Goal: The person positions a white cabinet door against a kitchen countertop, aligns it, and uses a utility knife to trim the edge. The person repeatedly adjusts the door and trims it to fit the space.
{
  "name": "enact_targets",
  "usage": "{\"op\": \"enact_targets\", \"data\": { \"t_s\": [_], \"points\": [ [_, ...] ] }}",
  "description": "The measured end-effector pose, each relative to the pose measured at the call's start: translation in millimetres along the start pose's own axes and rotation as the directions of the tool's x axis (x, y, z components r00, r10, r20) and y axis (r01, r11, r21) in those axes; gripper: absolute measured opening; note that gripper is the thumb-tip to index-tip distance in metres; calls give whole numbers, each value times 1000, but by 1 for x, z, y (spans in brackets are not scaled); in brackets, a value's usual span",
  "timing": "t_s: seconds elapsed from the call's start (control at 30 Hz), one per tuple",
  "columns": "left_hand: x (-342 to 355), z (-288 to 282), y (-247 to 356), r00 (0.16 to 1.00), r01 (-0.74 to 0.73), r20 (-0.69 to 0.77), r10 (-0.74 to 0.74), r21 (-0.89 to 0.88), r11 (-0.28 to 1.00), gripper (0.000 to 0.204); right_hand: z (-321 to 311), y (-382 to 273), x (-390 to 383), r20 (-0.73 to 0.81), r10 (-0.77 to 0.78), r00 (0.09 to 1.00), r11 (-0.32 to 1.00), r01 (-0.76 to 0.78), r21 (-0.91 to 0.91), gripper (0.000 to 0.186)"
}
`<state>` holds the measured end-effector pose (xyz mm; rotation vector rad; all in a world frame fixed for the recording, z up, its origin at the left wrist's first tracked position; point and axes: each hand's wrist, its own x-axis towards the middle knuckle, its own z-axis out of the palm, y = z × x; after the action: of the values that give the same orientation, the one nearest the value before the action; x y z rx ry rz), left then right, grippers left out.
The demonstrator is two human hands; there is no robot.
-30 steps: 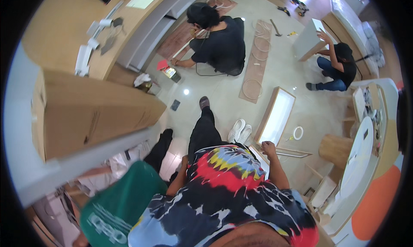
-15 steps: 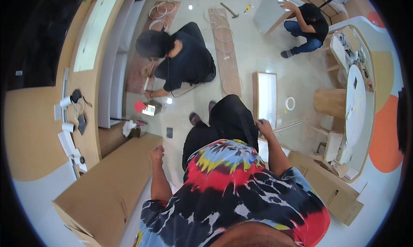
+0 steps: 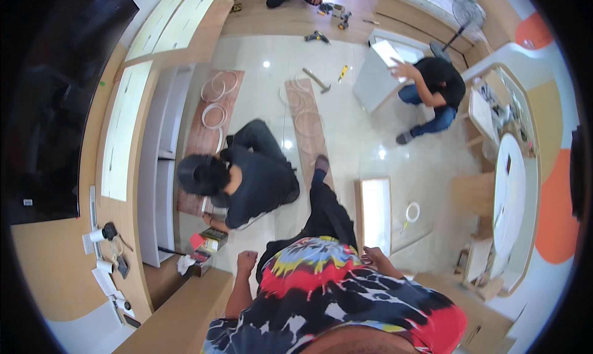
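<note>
While both hands hang well apart at either side of the tie-dyed shirt [image 3: 327,274], nothing shows in them. The left hand [image 3: 246,261] has its fingers curled in, its forearm rising steeply beside the shirt; the right hand [image 3: 373,256] bends loosely inward on a shorter-looking, slanting forearm. How tightly either is closed, I cannot tell. The wood-edged white tray [image 3: 374,212] lies just ahead of the right hand; whether they touch is unclear. Near the left hand stands a large cardboard box [image 3: 185,311], with a small open carton [image 3: 211,241] of supplies beyond it.

Farther out, a co-worker in black [image 3: 262,181] crouches on the tiled floor [image 3: 370,132], blocking the way ahead of the left hand and covering part of a reddish-brown board [image 3: 196,132] with pale rings. A second ringed board [image 3: 302,116] stretches across the floor, the wearer's foot [image 3: 321,162] at its near end. Past it lie a hammer [image 3: 316,80] and a yellow tool [image 3: 343,73]. To the right, a white ring [image 3: 412,212] lies between the tray and an oval white desk [image 3: 509,199]; another crouching person [image 3: 438,85] holds a hand against a white cabinet [image 3: 374,79].
</note>
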<state>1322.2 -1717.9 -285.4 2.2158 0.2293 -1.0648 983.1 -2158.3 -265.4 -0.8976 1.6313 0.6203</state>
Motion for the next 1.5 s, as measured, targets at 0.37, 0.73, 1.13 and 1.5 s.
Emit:
{"op": "enact_targets", "data": {
  "t_s": [0.37,0.73,1.13,1.5],
  "points": [
    [82,22,333,980,-165,-121,157,-55,985,28,-117,-473,-76,-137,-914,383,404,815,-416,38],
    [144,37,442,982,-176,-60,182,89,980,53,2,-587,-81,286,-827,483,234,759,-607,40],
    [298,-5,481,986,26,-162,-38,-77,997,51,114,-768,-75,593,-536,602,103,743,-661,34],
    [379,-185,531,886,84,-310,-344,-622,778,38,292,-1043,-161,509,-685,522,329,844,-422,34]
  ]
}}
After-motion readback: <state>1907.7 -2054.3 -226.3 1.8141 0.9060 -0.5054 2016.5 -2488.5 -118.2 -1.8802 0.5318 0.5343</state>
